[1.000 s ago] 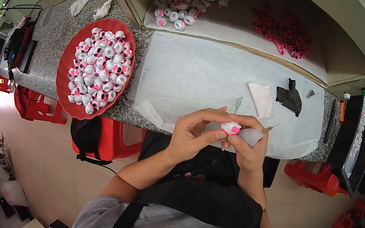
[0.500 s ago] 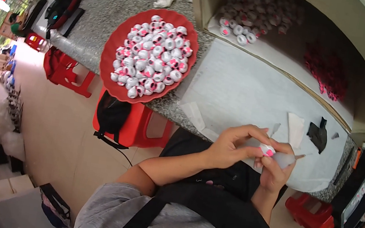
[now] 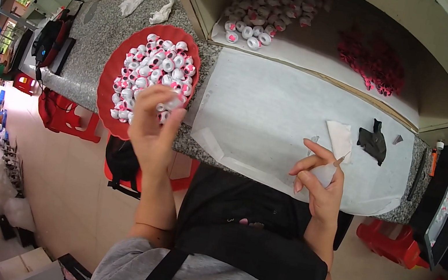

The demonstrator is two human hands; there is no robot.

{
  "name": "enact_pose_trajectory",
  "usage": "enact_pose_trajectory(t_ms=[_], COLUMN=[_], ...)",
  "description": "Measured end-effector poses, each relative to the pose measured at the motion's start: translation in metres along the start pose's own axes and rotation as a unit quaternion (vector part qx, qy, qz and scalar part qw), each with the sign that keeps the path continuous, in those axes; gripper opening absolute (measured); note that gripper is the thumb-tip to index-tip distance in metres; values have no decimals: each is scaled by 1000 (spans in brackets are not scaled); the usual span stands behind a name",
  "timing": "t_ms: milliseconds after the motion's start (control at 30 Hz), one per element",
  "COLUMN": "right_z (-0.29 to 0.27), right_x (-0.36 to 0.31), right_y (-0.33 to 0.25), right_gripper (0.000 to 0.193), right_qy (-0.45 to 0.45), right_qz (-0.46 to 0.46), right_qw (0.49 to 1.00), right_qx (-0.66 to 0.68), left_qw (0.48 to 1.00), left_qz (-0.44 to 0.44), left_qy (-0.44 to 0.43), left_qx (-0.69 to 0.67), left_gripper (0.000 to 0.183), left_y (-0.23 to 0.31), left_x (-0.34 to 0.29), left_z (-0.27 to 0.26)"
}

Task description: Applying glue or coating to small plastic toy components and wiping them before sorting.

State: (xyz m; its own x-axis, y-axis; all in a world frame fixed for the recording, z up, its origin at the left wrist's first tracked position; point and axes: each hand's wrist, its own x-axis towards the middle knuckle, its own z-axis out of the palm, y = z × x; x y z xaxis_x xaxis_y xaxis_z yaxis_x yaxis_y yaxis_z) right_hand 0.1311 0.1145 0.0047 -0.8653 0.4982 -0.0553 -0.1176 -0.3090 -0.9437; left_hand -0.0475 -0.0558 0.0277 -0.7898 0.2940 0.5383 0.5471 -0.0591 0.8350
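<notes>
My left hand (image 3: 153, 123) is raised over the near right side of a red scalloped bowl (image 3: 111, 69) heaped with white-and-pink beads (image 3: 155, 73). Between its thumb and fingertips is a blurred white bead (image 3: 175, 103). Above the right part of the white sheet (image 3: 263, 111), my right hand (image 3: 323, 182) is curled around a translucent whitish piece (image 3: 324, 173) with a thin brown tip; its exact kind is hard to make out. The index finger of that hand stretches out to the left.
Behind the sheet, a shelf holds a pile of white-and-pink beads (image 3: 274, 7) and a heap of dark pink pieces (image 3: 374, 61). A white scrap (image 3: 339, 139) and a black scrap (image 3: 373, 141) lie on the sheet. Red stools (image 3: 389, 242) stand below the counter.
My hands have come apart. The left one has moved left to the bowl with a bead, while the right one stays over the sheet with the whitish piece. The view has shifted right.
</notes>
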Motion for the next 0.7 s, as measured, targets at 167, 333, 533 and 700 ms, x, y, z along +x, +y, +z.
enact_pose_trajectory(t_ms=[167,333,533,700], right_z=[-2,1,-11,-17], right_x=[3,-2,-13,-18], right_y=[1,-5,-10,-15], right_gripper=[41,43,26,31], right_qy=[24,19,60,67], right_qz=[1,2,-66,-66], right_qw=[1000,1000,996,994], right_qx=[8,1,-12,-49], left_qw=[969,916,905,973], left_qz=[86,40,62,-94], left_qy=[-94,-166,-146,-209], left_qx=[212,363,395,21], left_gripper=[29,23,18,14], left_y=[-13,-49,-79,-41], left_x=[35,69,72,50], left_z=[9,87,108,92])
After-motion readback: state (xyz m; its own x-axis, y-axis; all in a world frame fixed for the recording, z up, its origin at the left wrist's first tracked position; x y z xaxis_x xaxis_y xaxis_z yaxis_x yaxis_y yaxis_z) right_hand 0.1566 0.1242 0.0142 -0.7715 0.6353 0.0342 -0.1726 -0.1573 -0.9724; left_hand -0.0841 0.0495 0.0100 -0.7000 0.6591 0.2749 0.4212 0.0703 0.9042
